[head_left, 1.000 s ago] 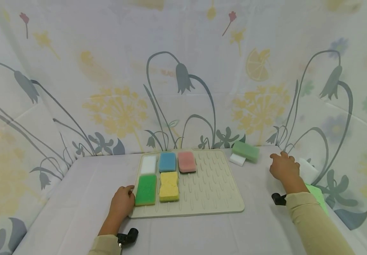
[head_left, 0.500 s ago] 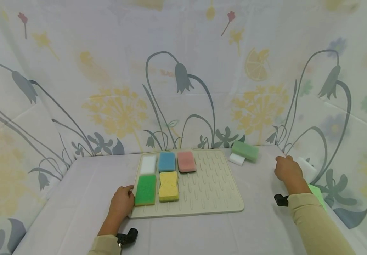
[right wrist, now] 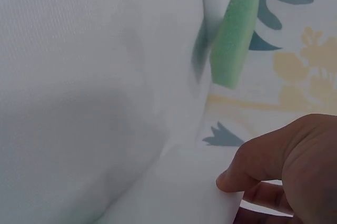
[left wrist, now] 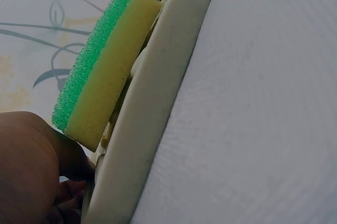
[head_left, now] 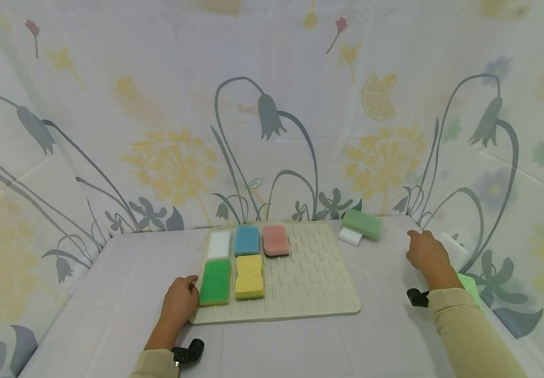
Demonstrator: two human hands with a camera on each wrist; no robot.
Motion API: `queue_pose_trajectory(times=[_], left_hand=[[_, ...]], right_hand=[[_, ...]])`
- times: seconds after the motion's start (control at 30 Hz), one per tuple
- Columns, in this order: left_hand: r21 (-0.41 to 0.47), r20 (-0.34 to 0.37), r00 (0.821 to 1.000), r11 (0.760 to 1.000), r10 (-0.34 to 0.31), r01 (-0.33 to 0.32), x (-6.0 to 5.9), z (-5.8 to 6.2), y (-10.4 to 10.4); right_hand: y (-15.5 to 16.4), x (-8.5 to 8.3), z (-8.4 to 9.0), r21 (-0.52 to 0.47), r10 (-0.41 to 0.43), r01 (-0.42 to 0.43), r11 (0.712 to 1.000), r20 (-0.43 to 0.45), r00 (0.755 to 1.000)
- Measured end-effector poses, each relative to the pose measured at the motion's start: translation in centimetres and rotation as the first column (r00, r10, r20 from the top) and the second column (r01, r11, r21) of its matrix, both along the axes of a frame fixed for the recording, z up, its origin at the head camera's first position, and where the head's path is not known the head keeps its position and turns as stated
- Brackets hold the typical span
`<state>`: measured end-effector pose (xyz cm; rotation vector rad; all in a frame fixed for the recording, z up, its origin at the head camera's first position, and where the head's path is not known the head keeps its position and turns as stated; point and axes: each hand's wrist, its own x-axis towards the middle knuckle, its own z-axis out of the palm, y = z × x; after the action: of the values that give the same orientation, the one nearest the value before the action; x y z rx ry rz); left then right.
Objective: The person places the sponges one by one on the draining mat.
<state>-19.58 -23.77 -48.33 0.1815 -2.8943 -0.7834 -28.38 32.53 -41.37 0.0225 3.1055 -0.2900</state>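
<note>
Landmark: the drying mat (head_left: 319, 283), a pale beige rectangular sheet with raised ribs, lying flat on the white cloth-covered table (head_left: 111, 294), its long axis running left to right.
Left hand: the left hand (head_left: 180, 301) rests at the mat's near left corner, fingers curled against its edge (left wrist: 158, 103), thumb close to the green sponge (head_left: 216, 281).
Green sponge: on the mat's near left, long axis pointing away from the person; the left wrist view shows a coarse green scouring top over a soft yellow foam body (left wrist: 105, 81).
Right hand: the right hand (head_left: 427, 253) is well to the right of the mat, its fingers curled round a white block (head_left: 453, 249) at the backdrop; the right wrist view shows the thumb (right wrist: 247, 168) pressed on the block's smooth white face.
White block: smooth, rectangular; its long axis cannot be told, as the hand covers much of it.
Count on the mat: 5 sponges, 1 each of white (head_left: 219, 244), blue (head_left: 247, 240), pink (head_left: 275, 239), green and yellow (head_left: 250, 276), all rounded rectangles, long axes pointing away from the person.
Off the mat: just beyond its far right corner, 1 light green foam sponge (head_left: 363, 224) lies tilted on 1 small white block (head_left: 350, 236).
By the right sleeve: 1 bright green piece (head_left: 470, 287), mostly hidden.
Backdrop: thin floral-printed fabric.
</note>
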Motion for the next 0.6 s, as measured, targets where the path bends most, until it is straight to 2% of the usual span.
queue_pose_trajectory(times=[0.43,0.6], left_hand=[[-0.005,0.009,1.000,1.000,0.001,-0.001,0.0,0.0,-0.1],[-0.002,0.012,1.000,1.000,-0.001,0.001,0.0,0.1,0.0]], right_hand=[[-1.7,-0.4,0.5,-0.039,0.089,-0.092,0.995,-0.074,0.993],[-2.4,-0.4,1.2,-0.047,0.119,-0.121,0.992,-0.043,0.992]])
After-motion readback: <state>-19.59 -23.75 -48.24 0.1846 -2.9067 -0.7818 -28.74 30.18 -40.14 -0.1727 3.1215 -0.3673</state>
